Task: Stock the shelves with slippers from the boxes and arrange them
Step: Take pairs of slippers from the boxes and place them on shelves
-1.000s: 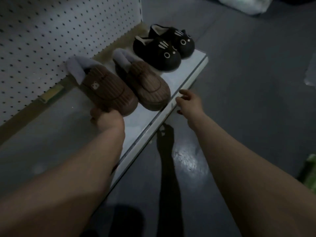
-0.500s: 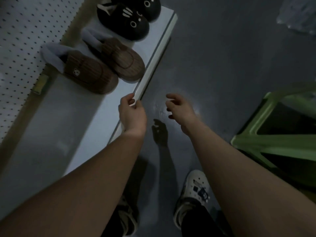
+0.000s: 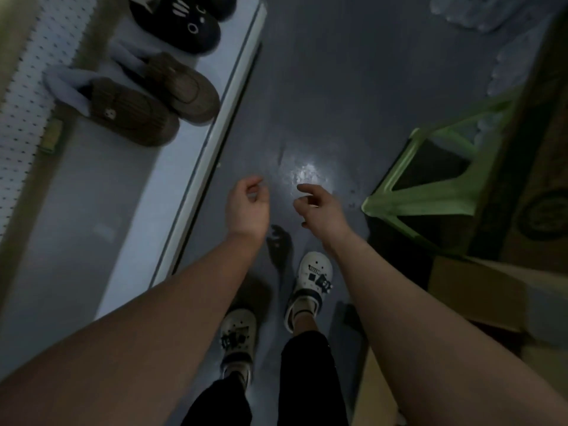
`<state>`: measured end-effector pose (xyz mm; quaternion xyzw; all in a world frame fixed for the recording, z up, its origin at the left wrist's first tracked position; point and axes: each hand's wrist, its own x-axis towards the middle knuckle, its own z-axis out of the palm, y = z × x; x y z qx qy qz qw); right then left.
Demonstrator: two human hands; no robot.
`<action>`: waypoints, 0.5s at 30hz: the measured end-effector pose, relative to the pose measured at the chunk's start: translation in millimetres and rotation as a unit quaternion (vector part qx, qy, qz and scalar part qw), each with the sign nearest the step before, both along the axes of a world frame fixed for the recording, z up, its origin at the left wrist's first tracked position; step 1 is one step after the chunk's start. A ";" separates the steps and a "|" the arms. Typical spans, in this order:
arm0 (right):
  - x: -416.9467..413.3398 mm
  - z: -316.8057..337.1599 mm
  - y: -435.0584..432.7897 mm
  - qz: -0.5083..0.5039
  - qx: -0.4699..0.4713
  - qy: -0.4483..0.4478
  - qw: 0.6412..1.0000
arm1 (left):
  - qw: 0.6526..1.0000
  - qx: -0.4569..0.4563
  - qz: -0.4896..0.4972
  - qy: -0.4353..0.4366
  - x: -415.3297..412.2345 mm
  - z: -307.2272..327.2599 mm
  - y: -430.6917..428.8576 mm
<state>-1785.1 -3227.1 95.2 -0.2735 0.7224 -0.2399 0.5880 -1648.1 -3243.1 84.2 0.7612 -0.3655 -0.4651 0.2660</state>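
Brown corduroy, fleece-lined: the pair of brown slippers (image 3: 132, 116) now sits unattended on the shelf (image 3: 101, 216), side by side with toes toward the front lip and just beside the black cat-face slippers (image 3: 187, 24) further along. A second ago my left hand (image 3: 247, 207) was at the toe of the nearer brown slipper, and half a second ago it rested on the shelf's front edge. Now it has come off entirely and hangs over the grey floor (image 3: 322, 87). My right hand (image 3: 319, 207) is just beside it, the two apart and not touching. Both hands hold nothing, with the fingers loosely curled and relaxed. The view has also swung down and to the right, bringing in the green stool (image 3: 430, 192) and a cardboard box (image 3: 473, 290) at my right. I read that as the brown pair being placed and done with, and the next step as fetching another pair. A long bare stretch of shelf is left on the near side of the brown pair for it. The shelved slippers lie well up and to the left of both hands, out of reach as they hang. I cannot see inside the box from here.
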 end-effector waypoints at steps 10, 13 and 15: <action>-17.1 50.7 135.6 -0.160 0.013 -0.003 0.987 | 0.982 0.000 -0.189 0.016 -4.9 49.7 102.2; -26.8 57.7 190.2 -0.203 0.021 0.010 0.979 | 0.970 0.016 -0.243 0.015 -16.3 62.1 141.3; -33.5 55.7 228.3 -0.225 0.029 0.017 0.974 | 0.962 0.023 -0.273 0.007 -27.1 67.0 168.7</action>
